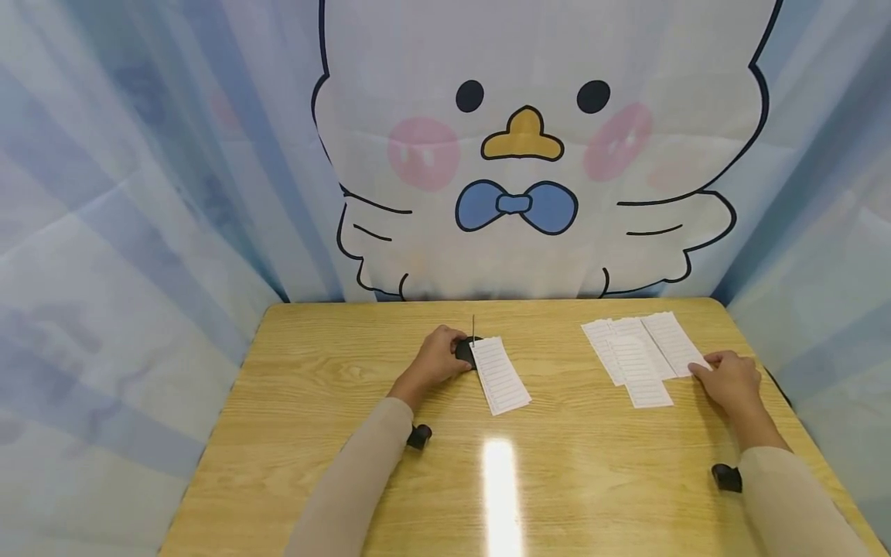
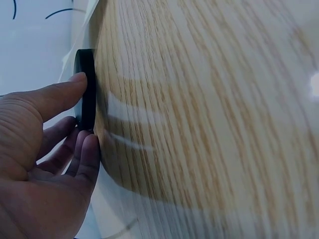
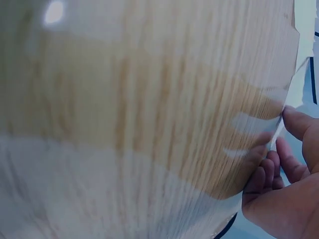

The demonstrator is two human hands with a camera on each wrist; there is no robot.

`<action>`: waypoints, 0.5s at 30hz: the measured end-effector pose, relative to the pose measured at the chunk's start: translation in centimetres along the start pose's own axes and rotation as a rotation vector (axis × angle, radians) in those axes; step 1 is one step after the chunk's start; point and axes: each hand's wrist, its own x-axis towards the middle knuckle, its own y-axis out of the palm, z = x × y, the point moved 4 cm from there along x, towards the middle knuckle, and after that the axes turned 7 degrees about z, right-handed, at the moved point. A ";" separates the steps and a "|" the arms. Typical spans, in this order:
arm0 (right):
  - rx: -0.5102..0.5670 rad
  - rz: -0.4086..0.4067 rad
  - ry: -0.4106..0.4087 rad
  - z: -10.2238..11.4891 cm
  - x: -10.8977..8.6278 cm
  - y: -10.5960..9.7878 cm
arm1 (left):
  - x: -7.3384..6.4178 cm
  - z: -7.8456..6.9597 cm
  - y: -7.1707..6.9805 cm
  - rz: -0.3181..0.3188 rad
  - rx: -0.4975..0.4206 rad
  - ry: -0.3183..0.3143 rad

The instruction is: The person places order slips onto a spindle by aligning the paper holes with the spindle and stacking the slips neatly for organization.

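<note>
You wear cream sleeves (image 1: 355,483); your table (image 1: 264,449) shows yellow-brown wood grain, the right-hand papers (image 1: 635,357) white with faint lines, the left-hand disc (image 1: 464,353) black.

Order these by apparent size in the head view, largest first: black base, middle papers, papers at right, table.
1. Table
2. Papers at right
3. Middle papers
4. Black base, partly hidden

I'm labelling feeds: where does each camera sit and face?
Head: worn on the head, facing forward and down at the table; left hand, right hand and sleeves show.
Left wrist: worn there, facing the left hand gripping the black base; only that hand shows.
Right wrist: worn there, facing the right hand and the table; only that hand shows.
Head and left wrist share the black base.
</note>
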 end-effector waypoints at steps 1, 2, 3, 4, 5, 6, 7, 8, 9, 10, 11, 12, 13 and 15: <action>0.002 0.002 0.008 0.0 -0.1 0.0 | 0.0 0.0 0.1 0.000 -0.001 0.002; 0.005 0.004 0.016 0.0 -0.1 0.1 | 0.1 0.1 0.2 0.000 -0.002 0.005; 0.009 0.006 0.024 -0.1 -0.1 0.1 | 0.1 0.2 0.2 -0.001 -0.001 0.005; 0.010 0.008 0.031 0.0 -0.1 0.1 | 0.2 0.2 0.3 -0.003 -0.002 0.005; 0.016 0.010 0.038 0.0 0.0 0.1 | 0.2 0.3 0.3 -0.005 -0.002 0.005; 0.021 0.012 0.045 0.0 0.0 0.1 | 0.2 0.3 0.3 -0.006 0.000 0.003; 0.027 0.015 0.051 0.0 0.0 0.2 | 0.2 0.3 0.4 -0.005 0.000 0.002; 0.033 0.014 0.052 0.0 0.1 0.2 | 0.2 0.4 0.4 -0.004 0.004 0.002; 0.041 0.013 0.051 -0.1 0.1 0.2 | 0.2 0.4 0.4 -0.004 0.007 0.001; 0.047 0.013 0.046 -0.1 0.2 0.2 | 0.2 0.4 0.4 -0.003 0.009 0.000; 0.055 0.012 0.044 -0.1 0.2 0.2 | 0.2 0.4 0.4 -0.003 0.010 0.000; 0.068 0.015 0.045 -0.2 0.3 0.2 | 0.2 0.4 0.4 -0.001 0.010 0.000; 0.084 0.016 0.047 -0.2 0.3 0.1 | 0.2 0.3 0.4 0.000 0.007 0.001; 0.114 0.023 0.054 -0.3 0.4 0.0 | 0.2 0.2 0.2 0.000 -0.008 0.003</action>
